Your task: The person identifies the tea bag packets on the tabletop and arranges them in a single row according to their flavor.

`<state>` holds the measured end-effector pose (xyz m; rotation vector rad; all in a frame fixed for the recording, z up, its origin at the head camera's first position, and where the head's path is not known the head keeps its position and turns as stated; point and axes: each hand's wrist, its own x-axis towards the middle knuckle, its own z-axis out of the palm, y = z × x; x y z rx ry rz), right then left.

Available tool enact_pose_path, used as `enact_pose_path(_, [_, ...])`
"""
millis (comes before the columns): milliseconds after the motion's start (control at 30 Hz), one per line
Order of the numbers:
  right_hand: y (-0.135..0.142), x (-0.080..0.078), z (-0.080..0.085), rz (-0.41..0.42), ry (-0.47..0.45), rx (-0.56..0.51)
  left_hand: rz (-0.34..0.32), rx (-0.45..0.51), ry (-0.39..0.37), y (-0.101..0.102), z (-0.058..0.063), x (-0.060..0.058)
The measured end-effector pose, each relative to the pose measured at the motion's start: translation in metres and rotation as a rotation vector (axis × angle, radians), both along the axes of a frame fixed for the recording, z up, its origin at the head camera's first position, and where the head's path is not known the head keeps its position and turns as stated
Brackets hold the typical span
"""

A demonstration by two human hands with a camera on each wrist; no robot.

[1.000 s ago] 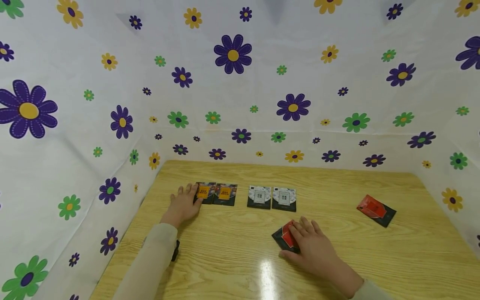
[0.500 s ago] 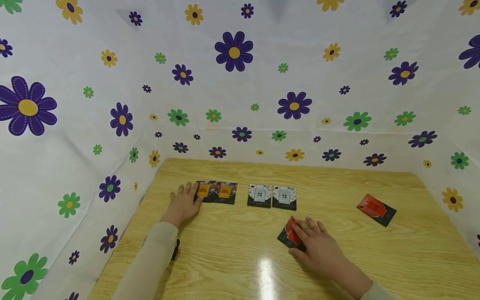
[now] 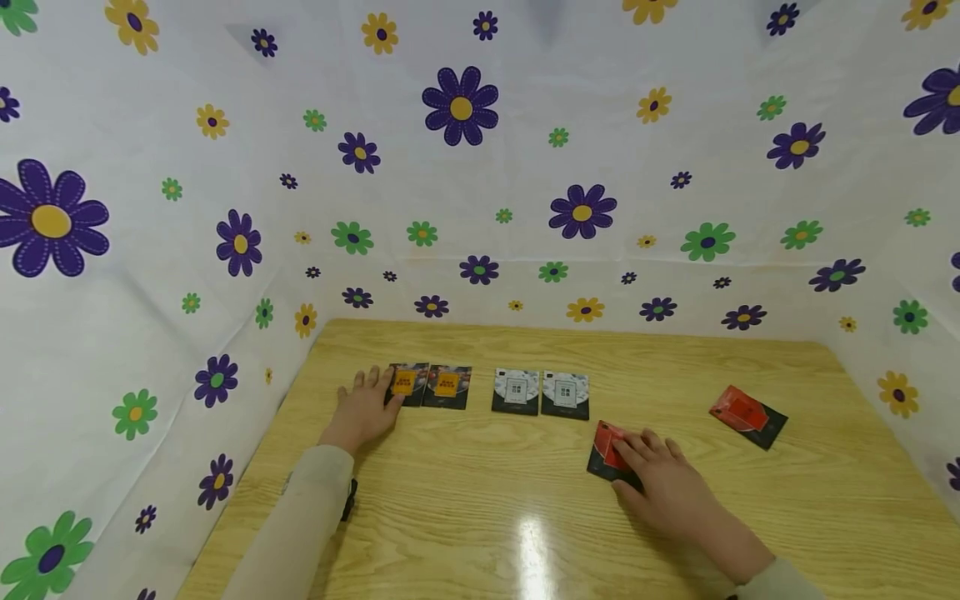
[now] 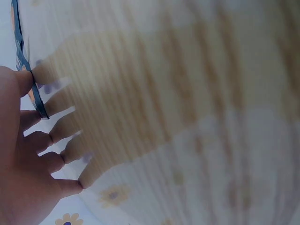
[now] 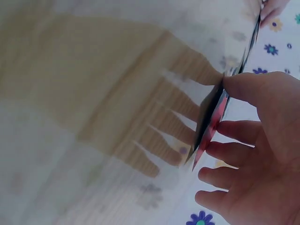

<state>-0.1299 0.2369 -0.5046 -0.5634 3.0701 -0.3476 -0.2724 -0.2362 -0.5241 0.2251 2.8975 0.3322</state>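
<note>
Flat square sachets lie on the table. My left hand (image 3: 365, 412) rests at the far left, fingers spread, thumb and index fingertip at the edge of an orange-labelled sachet (image 3: 407, 382). A matching orange-labelled sachet (image 3: 448, 385) lies right beside it. My right hand (image 3: 667, 487) lies with extended fingertips on a red and black sachet (image 3: 606, 450), covering its right part. In the right wrist view this sachet (image 5: 208, 124) appears edge-on under the thumb and fingers. Between the hands, farther back, sit two white and black sachets (image 3: 515, 390) side by side.
Another red and black sachet (image 3: 748, 417) lies tilted at the right of the wooden table (image 3: 450, 517). Flower-printed white cloth (image 3: 517, 167) stands behind and along both sides. A dark band (image 3: 349, 500) shows at the left sleeve.
My right hand has slid the red and black sachet rightward and slightly away from me, turning it a little straighter. The left hand has stayed in place.
</note>
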Motion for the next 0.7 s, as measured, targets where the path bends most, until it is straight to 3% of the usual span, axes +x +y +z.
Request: enact_pose_path(700, [0.019, -0.019, 0.001, -0.067, -0.045, 0.01, 0.004, -0.006, -0.022, -0.001, -0.002, -0.003])
